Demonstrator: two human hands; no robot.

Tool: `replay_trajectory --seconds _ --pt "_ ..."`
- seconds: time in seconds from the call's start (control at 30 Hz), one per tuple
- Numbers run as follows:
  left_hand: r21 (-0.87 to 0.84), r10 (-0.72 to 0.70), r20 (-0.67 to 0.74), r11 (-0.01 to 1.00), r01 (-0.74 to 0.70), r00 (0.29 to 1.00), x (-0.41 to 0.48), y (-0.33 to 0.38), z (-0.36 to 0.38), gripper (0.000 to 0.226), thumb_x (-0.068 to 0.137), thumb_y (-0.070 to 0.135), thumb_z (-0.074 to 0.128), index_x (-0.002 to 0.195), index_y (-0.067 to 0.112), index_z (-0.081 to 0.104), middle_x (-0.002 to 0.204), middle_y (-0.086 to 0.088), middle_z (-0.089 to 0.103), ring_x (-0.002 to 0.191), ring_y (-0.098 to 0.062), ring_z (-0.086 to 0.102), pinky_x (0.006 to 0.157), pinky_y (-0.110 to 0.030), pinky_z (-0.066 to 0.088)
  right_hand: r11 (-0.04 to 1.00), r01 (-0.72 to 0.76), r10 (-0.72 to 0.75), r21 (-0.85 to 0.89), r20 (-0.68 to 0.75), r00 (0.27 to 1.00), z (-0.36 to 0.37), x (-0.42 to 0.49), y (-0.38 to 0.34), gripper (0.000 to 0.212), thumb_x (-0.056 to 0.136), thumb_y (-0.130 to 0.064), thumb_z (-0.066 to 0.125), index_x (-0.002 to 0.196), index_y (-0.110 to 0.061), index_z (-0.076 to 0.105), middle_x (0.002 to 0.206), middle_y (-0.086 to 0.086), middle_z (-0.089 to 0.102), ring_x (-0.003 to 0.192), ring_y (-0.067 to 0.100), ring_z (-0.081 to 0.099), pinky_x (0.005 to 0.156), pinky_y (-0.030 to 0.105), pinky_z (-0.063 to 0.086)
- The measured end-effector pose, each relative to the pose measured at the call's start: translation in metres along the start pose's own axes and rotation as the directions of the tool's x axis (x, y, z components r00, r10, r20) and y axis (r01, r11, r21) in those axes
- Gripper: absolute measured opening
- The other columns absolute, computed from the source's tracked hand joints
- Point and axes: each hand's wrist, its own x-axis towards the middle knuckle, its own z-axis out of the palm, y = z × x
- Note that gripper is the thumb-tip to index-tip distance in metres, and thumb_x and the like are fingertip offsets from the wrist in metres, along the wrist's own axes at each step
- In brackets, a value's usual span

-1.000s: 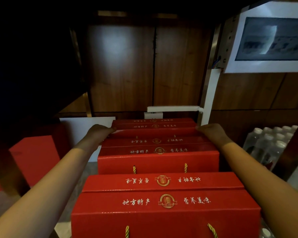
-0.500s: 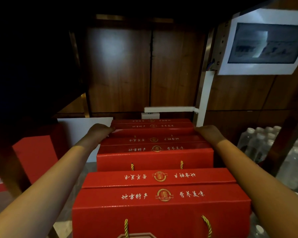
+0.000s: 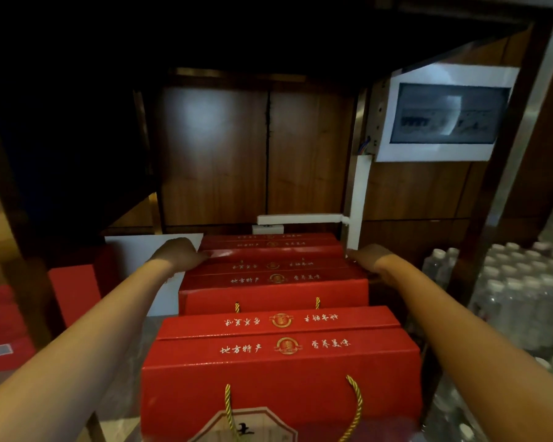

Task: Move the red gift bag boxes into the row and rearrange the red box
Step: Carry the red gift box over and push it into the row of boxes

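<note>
Three red gift bag boxes with gold lettering stand in a row running away from me. The nearest box (image 3: 281, 374) has gold rope handles on its front. Behind it stands the middle box (image 3: 275, 291), and the far box (image 3: 270, 245) sits by the wooden wall. My left hand (image 3: 178, 253) presses the left end of the middle box near its far top corner. My right hand (image 3: 369, 258) clasps its right end. Both arms reach past the nearest box.
A white board (image 3: 147, 250) leans behind my left hand. More red boxes (image 3: 74, 291) sit in the dark at the left. Packs of water bottles (image 3: 517, 282) fill the right side. A white electrical panel (image 3: 444, 113) and conduit (image 3: 356, 199) are on the wooden wall.
My hands stay on the ends of the middle box. The view has tilted so the nearest box's front and handles show more; the boxes look slightly lower in frame.
</note>
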Motion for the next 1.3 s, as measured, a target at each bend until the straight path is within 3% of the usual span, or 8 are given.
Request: replay_trajectory --seconds 0.17,0.53,0.7,0.8,0.97,1.1,1.2,1.3 --pt "0.196 0.119 -0.014 0.974 -0.114 0.993 -0.047 0.024 -0.015 0.047 0.092 0.043 0.044 0.127 0.015 0.057 0.127 -0.006 0.061 0.113 -0.021 0.058 0.089 -0.029 0.048 0.943 0.149 -0.14 -0.297 0.05 0.989 -0.013 -0.031 -0.008 0.049 0.092 -0.04 0.046 0.121 -0.002 0.058 0.121 0.013 0.062 0.106 0.026 0.06 0.078 0.029 0.047" --pt "0.05 0.228 -0.091 0.973 -0.225 0.969 -0.174 -0.003 -0.02 0.052 0.082 0.053 0.053 0.131 0.035 0.051 0.126 0.008 0.061 0.116 -0.011 0.057 0.093 -0.028 0.045 0.693 0.552 -0.447 -0.464 0.325 0.834 0.023 -0.142 -0.021 0.053 0.087 -0.051 0.047 0.133 -0.024 0.05 0.136 -0.001 0.054 0.12 0.017 0.053 0.101 0.034 0.044" --pt "-0.087 0.255 -0.168 0.958 -0.272 0.952 -0.228 -0.041 0.005 0.059 0.076 0.061 0.054 0.131 0.039 0.05 0.114 0.035 0.049 0.112 0.003 0.052 0.078 -0.001 0.037 0.506 0.785 -0.715 -0.356 0.336 0.613 0.059 -0.209 -0.007 0.054 0.088 -0.052 0.044 0.139 -0.032 0.04 0.145 -0.014 0.04 0.134 0.004 0.031 0.112 0.021 0.024" --pt "-0.209 0.233 -0.15 0.942 -0.262 0.961 -0.251 -0.064 0.03 0.059 0.066 0.075 0.05 0.123 0.068 0.034 0.109 0.053 0.047 0.107 0.003 0.058 0.08 -0.005 0.041 0.382 0.893 -0.783 -0.238 0.431 0.45 0.085 -0.237 0.007 0.052 0.09 -0.048 0.043 0.14 -0.036 0.035 0.15 -0.021 0.026 0.134 -0.01 0.013 0.1 -0.002 -0.001" --pt "-0.34 0.165 -0.044 0.925 -0.17 0.985 -0.263 -0.106 0.064 0.085 0.055 0.088 0.041 0.133 0.057 0.025 0.134 0.026 0.045 0.122 0.005 0.047 0.094 -0.018 0.043 0.289 0.956 -0.756 -0.049 0.602 0.259 0.139 -0.252 0.019 0.048 0.091 -0.042 0.047 0.138 -0.035 0.039 0.15 -0.018 0.031 0.136 -0.004 0.02 0.106 0.004 0.01" --pt "-0.138 0.086 0.261 0.989 -0.051 0.961 -0.255 -0.146 0.072 0.09 0.063 0.083 0.038 0.141 0.039 0.034 0.138 0.019 0.047 0.12 -0.002 0.048 0.083 -0.01 0.04 0.372 0.928 -0.648 -0.024 0.709 0.279 0.188 -0.249 0.021 0.049 0.091 -0.042 0.047 0.138 -0.031 0.042 0.138 -0.01 0.049 0.12 0.007 0.046 0.097 0.026 0.04" --pt "-0.051 -0.024 0.398 0.998 0.049 0.917 -0.245 -0.184 0.08 0.063 0.089 0.048 0.048 0.146 0.035 0.026 0.146 0.005 0.045 0.129 -0.014 0.047 0.094 -0.021 0.04 0.386 0.918 -0.564 -0.088 0.765 0.311 0.229 -0.244 0.018 0.051 0.091 -0.042 0.047 0.14 -0.027 0.041 0.14 -0.006 0.05 0.114 0.013 0.053 0.083 0.024 0.041" --pt "0.006 -0.086 0.458 0.996 0.094 0.885 -0.236 -0.225 0.079 0.065 0.09 0.048 0.047 0.148 0.033 0.02 0.149 0.001 0.043 0.132 -0.018 0.046 0.102 -0.028 0.04 0.42 0.9 -0.503 -0.115 0.796 0.336 0.276 -0.241 0.01 0.048 0.092 -0.04 0.047 0.137 -0.023 0.045 0.139 0.0 0.052 0.118 0.018 0.054 0.093 0.033 0.047"
